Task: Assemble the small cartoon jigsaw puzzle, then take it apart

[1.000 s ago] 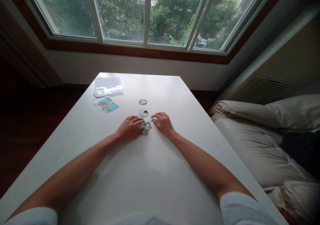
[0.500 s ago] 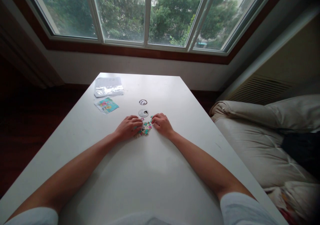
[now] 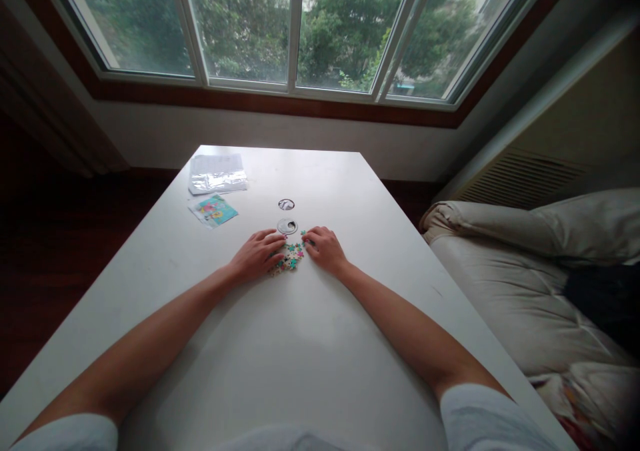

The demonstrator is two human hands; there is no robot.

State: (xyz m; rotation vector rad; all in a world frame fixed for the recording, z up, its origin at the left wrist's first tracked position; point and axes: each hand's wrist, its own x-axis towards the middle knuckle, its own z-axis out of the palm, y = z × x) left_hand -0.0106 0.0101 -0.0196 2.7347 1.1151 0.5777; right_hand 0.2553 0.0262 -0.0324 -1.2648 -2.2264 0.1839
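Head view: a light touch suits our small puzzle pieces [image 3: 293,263]
On the white table [image 3: 300,344], our left hand [image 3: 254,257] curves slightly parted fingers over the pile's left edge; our right hand [image 3: 326,247] bends its fingers at the right. Whether either pinches a piece, we cannot tell. We'd do best with low, gentle fingertips, keeping the pieces from overlapping

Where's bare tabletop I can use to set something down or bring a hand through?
Bare: the white table between the forearms, and right of the two round discs, beyond the right hand. Crowded: the puzzle pieces between both hands, and the far-left plastic bags.
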